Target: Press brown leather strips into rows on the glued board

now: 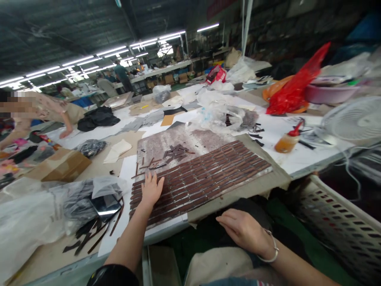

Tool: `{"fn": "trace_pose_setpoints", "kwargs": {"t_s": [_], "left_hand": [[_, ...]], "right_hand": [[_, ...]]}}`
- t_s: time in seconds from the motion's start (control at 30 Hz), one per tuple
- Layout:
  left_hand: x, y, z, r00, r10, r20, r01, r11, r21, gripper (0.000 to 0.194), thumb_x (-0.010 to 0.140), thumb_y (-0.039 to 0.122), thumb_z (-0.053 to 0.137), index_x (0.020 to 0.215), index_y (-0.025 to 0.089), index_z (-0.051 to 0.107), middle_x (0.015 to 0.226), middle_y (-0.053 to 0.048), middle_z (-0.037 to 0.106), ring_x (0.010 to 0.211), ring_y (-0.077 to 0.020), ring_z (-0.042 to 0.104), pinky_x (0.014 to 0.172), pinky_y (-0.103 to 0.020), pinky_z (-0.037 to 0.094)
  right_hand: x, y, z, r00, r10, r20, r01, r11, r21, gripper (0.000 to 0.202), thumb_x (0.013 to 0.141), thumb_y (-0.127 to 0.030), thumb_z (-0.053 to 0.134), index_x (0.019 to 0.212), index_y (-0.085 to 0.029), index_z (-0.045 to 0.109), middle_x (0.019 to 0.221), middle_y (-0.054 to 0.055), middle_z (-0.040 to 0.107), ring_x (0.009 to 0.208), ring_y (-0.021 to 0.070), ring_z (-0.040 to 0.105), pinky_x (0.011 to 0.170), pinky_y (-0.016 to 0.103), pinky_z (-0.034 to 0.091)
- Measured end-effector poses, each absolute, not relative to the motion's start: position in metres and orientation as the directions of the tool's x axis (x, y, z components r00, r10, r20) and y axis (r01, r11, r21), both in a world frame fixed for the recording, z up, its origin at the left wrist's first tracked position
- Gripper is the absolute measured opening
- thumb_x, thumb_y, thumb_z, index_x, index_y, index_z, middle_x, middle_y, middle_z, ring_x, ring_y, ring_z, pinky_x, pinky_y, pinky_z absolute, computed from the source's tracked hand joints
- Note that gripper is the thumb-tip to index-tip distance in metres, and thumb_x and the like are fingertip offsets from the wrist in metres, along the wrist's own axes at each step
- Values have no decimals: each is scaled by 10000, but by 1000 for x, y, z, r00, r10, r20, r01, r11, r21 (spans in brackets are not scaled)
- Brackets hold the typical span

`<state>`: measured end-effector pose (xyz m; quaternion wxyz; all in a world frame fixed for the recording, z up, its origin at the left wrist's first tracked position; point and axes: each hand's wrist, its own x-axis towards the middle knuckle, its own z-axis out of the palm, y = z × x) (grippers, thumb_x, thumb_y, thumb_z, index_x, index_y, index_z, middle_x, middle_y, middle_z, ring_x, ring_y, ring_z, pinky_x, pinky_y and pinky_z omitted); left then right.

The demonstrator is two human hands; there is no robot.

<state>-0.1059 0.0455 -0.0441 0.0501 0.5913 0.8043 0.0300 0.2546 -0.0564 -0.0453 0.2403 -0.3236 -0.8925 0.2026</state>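
My left hand (152,188) lies with its fingers spread on the left end of brown strips (208,176), set in close rows on a board. It holds nothing I can see. My right hand (245,228) hangs over my lap, in front of the table edge and apart from the strips. Its fingers are pressed together and slightly curled, with nothing showing in them; the palm side is hidden. Beyond the rows, loose dark strips (177,152) lie in a small heap on a mottled greyish-brown sheet (205,139).
A glue bottle (286,143) with a red tip stands right, near a white fan (354,123). A plastic basket (336,214) is below the table edge. Left lie plastic bags (38,222), a dark phone-like slab (106,207) and a cardboard box (58,165). Another person (44,107) leans over the table.
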Motion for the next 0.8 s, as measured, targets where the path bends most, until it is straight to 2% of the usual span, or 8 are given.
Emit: {"fn": "trace_pose_setpoints", "kwargs": {"t_s": [0.07, 0.17, 0.3, 0.47, 0.53, 0.6, 0.7, 0.8], "left_hand": [[-82, 56, -41, -229, 969, 88, 970, 220, 104, 668, 912, 532, 185, 1424, 117, 295, 1516, -134, 181, 1396, -310, 129, 1078, -544, 210], [-40, 71, -50, -47, 986, 157, 998, 38, 58, 649, 919, 508, 185, 1440, 129, 259, 1516, -112, 194, 1404, -286, 108, 1099, -517, 184], [-15, 83, -75, -6, 1000, 14, 1000, 6, 11, 666, 903, 528, 216, 1445, 141, 247, 1506, -122, 219, 1393, -308, 151, 1084, -551, 189], [-26, 98, -79, -49, 983, -176, 998, 57, 40, 666, 900, 533, 193, 1459, 171, 192, 1524, -101, 154, 1400, -298, 121, 1056, -597, 208], [-16, 106, -68, -97, 986, -133, 993, 104, 47, 653, 908, 518, 158, 1456, 165, 203, 1525, -112, 141, 1401, -300, 115, 1039, -614, 224], [10, 116, -56, -74, 997, -21, 995, 75, 61, 655, 918, 494, 138, 1447, 117, 222, 1523, -131, 137, 1403, -303, 101, 1049, -602, 217], [73, 138, -40, 122, 991, 45, 986, -127, 111, 655, 926, 471, 174, 1432, 62, 251, 1515, -142, 170, 1401, -301, 112, 1085, -541, 202], [144, 171, -29, 280, 956, 83, 945, -290, 150, 654, 924, 482, 208, 1435, 76, 250, 1514, -134, 182, 1399, -297, 125, 1099, -511, 193]], "right_hand": [[254, -56, -44, -682, 673, 287, 495, 713, -496, 272, 931, -165, 380, 1084, -179, 604, 843, 60, 617, 813, 149, 571, 718, 266, 462], [255, -56, -47, -677, 682, 277, 519, 709, -477, 263, 922, -161, 376, 1053, -185, 602, 820, 49, 607, 782, 142, 552, 702, 261, 438], [259, -56, -52, -655, 698, 291, 526, 697, -488, 251, 904, -172, 396, 1057, -198, 594, 834, 40, 606, 786, 141, 541, 705, 261, 418], [264, -57, -56, -631, 702, 330, 508, 696, -508, 240, 888, -199, 410, 1039, -197, 595, 838, 39, 616, 770, 144, 531, 682, 261, 399], [264, -57, -58, -624, 698, 351, 494, 701, -515, 231, 878, -206, 418, 1029, -208, 593, 829, 29, 617, 756, 141, 528, 662, 262, 389], [263, -57, -62, -627, 689, 362, 483, 709, -514, 216, 862, -214, 439, 1016, -226, 589, 819, 12, 616, 744, 136, 526, 640, 263, 378], [263, -56, -67, -627, 688, 365, 486, 712, -506, 187, 848, -230, 465, 991, -235, 586, 800, -1, 611, 735, 129, 526, 623, 263, 367], [267, -53, -69, -632, 684, 364, 490, 717, -495, 164, 866, -251, 469, 984, -236, 582, 785, -8, 614, 729, 124, 528, 612, 261, 356]]}}
